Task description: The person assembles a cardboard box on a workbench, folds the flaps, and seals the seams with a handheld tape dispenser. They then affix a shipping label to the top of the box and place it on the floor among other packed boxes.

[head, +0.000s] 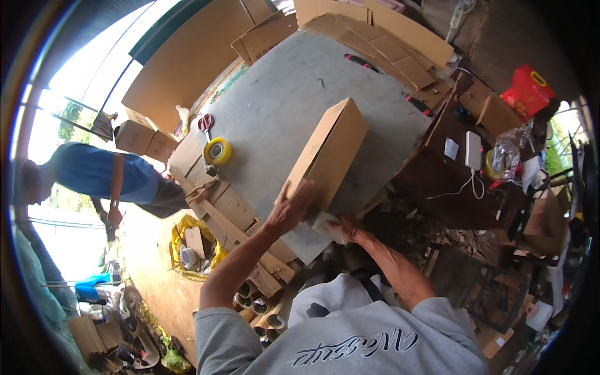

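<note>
A long closed cardboard box (335,150) lies at a slant on the grey tabletop (262,122). My left hand (295,204) rests against the near end of the box, its fingers blurred and spread on the cardboard. Just to the right and lower, my right hand (347,227) grips a small pale flat piece (325,222) at the table's near edge. That piece is close under the end of the box; its material is unclear, and whether it touches the box cannot be told.
Left on the table are red-handled scissors (205,124) and a yellow tape roll (218,151) on a dispenser. Red-and-black tools (361,62) lie at the far side. Cardboard sheets (379,44) line the far edge. A person in blue (108,173) stands left; a dark cabinet (422,168) stands right.
</note>
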The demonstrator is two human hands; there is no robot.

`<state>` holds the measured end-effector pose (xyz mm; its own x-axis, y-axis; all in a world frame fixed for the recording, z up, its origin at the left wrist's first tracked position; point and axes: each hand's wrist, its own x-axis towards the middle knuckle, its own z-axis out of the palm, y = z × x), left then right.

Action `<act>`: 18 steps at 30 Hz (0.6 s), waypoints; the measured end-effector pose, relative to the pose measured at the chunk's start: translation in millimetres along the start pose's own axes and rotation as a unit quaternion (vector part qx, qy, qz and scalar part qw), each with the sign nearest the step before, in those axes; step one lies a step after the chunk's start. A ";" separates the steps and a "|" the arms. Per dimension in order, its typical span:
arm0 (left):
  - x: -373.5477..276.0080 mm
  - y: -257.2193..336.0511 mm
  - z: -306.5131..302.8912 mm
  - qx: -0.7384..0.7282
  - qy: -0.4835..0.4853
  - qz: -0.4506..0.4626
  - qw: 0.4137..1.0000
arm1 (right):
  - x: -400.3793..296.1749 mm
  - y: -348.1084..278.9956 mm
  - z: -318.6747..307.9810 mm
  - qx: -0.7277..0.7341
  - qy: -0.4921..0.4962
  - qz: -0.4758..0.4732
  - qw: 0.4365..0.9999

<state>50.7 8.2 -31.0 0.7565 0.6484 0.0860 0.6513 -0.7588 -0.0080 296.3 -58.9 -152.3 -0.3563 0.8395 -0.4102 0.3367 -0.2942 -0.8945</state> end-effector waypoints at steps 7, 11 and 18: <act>-30.4 31.3 42.4 0.380 -0.161 0.072 0.908 | -13.4 -82.0 -3.0 -0.191 0.065 0.107 0.974; -44.7 22.7 56.8 0.417 -0.135 0.084 0.895 | -3.7 -140.3 12.2 -0.258 0.053 0.174 0.949; -65.0 54.4 172.2 -0.083 0.059 0.006 0.995 | -23.3 -149.0 25.6 -0.405 0.114 0.206 0.884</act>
<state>47.4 -64.6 -208.6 0.7447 0.6355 0.2039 0.6163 -0.7721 0.1551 232.1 -46.3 -14.1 0.0953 0.8346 -0.5426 0.9429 -0.2504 -0.2195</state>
